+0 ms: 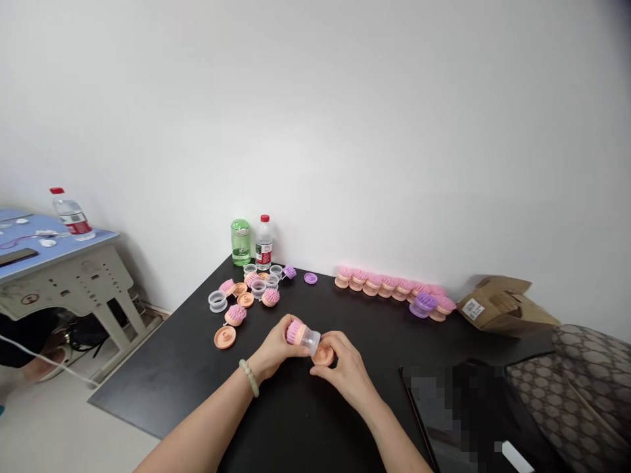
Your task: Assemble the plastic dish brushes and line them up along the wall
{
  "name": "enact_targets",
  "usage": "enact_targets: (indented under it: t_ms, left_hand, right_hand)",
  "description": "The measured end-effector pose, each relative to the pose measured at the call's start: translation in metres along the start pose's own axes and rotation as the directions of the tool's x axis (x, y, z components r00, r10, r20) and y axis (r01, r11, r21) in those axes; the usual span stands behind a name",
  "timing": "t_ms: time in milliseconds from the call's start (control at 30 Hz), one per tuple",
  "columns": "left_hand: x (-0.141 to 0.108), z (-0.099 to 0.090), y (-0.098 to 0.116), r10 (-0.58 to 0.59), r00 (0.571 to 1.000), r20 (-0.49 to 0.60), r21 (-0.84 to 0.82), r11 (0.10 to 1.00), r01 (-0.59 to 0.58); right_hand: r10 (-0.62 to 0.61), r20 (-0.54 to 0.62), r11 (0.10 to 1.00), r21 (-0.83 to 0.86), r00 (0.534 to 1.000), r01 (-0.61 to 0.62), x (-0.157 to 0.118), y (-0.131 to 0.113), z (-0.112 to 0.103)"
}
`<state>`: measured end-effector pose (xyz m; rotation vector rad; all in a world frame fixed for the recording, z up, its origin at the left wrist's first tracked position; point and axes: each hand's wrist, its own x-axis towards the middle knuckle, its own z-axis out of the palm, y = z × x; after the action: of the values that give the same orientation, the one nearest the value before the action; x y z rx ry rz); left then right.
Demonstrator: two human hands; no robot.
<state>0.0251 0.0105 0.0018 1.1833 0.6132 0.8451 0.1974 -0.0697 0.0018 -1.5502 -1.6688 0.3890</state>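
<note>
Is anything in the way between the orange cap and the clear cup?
Nothing visible is in the way. The orange cap, held by the right hand, sits right against the end of the clear cup. The left hand grips that cup, with its pink brush head at the other end.

— Light?
— Bright, even, diffuse; white wall [315, 131] pale, far right corner dark.
— Shadows?
— Faint, soft, beneath left hand [279, 348] and right hand [345, 371] on black table [148, 387].
— Defects?
— Edges bowed, blue desk [29, 253] warped; near right, pixelated patch [434, 401].
</note>
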Motion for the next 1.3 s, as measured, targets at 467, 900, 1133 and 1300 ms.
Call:
enact_targets:
  t_ms: [467, 900, 1133, 1300]
  left_hand:
    - [-0.006, 0.008, 0.008, -0.037, 0.996, 0.081, -0.036, 0.999, 0.040]
    - [-0.009, 0.007, 0.009, 0.004, 0.997, 0.080, -0.008, 1.000, -0.004]
    - [-0.011, 0.007, 0.011, -0.007, 0.987, 0.159, -0.069, 0.997, 0.018]
    - [-0.012, 0.010, 0.009, -0.060, 0.980, 0.191, -0.142, 0.986, 0.088]
  right_hand:
    - [-0.011, -0.368, 0.968, 0.230, 0.930, 0.102, -0.003, 0.000, 0.020]
    - [-0.461, -0.360, 0.887, -0.159, 0.811, 0.434, -0.011, -0.003, 0.013]
    - [-0.646, -0.225, 0.764, -0.180, 0.730, 0.620, -0.007, -0.009, -0.002]
    - [-0.630, -0.173, 0.777, -0.134, 0.757, 0.615, -0.005, -0.009, -0.008]
